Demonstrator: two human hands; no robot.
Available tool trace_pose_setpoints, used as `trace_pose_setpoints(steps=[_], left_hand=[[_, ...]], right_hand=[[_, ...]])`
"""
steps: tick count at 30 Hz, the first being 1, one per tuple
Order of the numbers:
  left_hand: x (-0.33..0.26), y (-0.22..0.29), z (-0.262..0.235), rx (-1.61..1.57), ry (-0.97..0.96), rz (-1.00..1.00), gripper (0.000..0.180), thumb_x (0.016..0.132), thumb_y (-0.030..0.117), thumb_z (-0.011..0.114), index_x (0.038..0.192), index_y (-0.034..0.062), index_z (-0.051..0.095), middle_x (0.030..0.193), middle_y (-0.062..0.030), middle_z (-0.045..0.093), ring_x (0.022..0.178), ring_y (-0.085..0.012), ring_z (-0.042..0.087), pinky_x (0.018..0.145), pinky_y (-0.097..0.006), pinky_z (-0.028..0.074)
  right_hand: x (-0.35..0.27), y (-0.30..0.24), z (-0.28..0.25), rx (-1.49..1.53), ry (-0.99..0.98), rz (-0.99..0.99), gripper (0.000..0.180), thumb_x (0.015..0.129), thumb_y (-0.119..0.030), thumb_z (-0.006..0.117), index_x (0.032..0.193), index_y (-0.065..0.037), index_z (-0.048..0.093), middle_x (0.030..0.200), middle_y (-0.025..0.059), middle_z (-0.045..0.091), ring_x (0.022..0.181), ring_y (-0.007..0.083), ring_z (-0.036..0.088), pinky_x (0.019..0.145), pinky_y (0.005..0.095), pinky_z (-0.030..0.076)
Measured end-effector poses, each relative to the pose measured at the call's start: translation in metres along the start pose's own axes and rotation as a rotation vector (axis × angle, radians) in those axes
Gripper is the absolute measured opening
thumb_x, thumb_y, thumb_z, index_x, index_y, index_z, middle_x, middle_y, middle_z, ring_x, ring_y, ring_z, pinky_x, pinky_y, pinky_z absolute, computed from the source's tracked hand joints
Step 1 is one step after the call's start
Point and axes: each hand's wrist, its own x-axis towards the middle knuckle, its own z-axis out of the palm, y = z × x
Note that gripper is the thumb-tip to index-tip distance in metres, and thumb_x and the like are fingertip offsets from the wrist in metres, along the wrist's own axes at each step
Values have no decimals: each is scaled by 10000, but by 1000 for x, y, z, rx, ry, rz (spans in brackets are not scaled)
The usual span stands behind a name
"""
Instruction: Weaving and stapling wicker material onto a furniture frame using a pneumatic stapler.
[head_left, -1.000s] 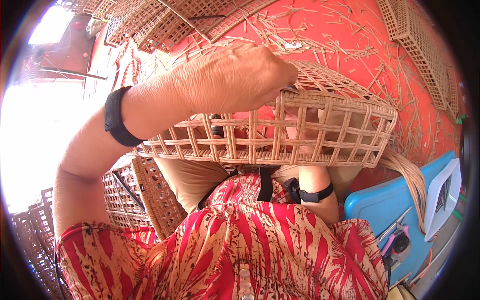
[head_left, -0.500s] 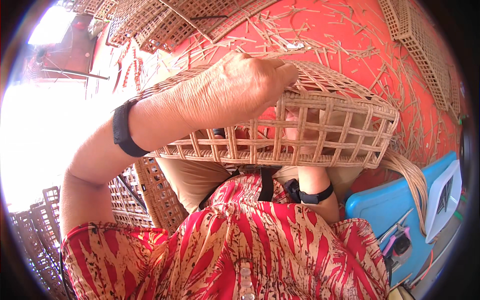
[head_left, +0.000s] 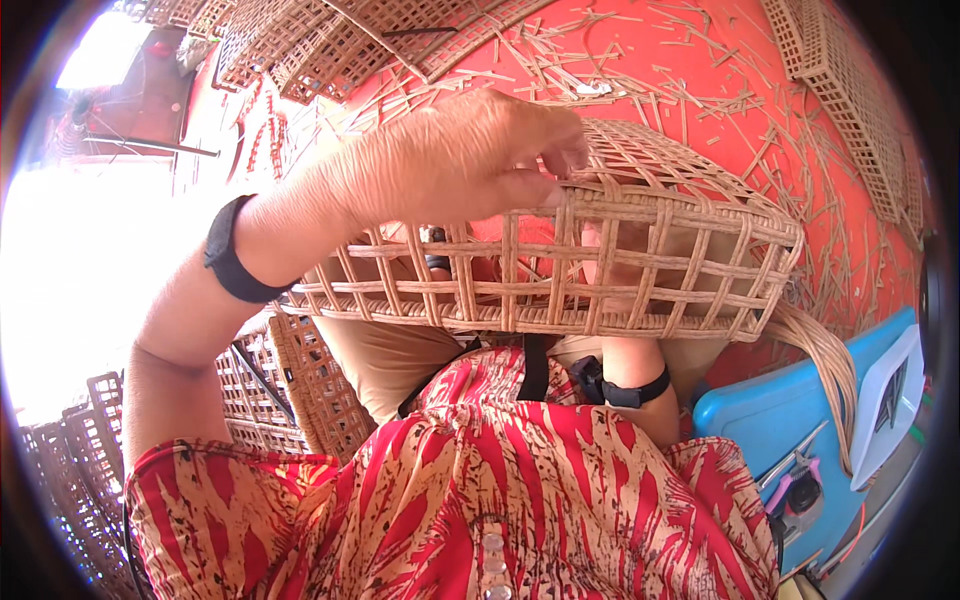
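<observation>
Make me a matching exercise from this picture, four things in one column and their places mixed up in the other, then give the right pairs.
Things
1. left hand
2. right hand
3. loose strips
4. white tray

Places
A. scattered over the red floor
B. seen through the openings of the woven piece
C. at the far right, beside the bundle of strands
D. at the upper edge of the woven piece

Pairs
1-D
2-B
3-A
4-C
</observation>
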Motion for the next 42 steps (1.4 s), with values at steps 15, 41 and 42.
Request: trace_pose_setpoints(steps=[15,41,42], left_hand=[[21,-27,-16,-456,-272,-275,316,877,162,805,1149,19,731,1001,-48,753,969,-106,682,846,-287,534],[31,-3,-20,87,-214,108,285,950,228,691,1103,-8,743,950,-183,752,868,-310,733,787,-394,567],[28,0,-19,170,-197,101,261,942,201,681,1089,-9,732,924,-188,741,861,-325,725,781,-409,566]], right_hand=[[1,-1,-2,-13,-10,10,389,1067,-303,569,1386,-83,608,1299,68,633,1200,189,579,1052,364,462],[3,2,-5,-18,-11,12,402,1075,-313,551,1400,-78,591,1326,76,623,1234,194,569,1080,367,451],[4,2,-5,-16,-11,11,403,1076,-313,550,1400,-78,590,1327,76,623,1235,194,569,1081,367,450]])
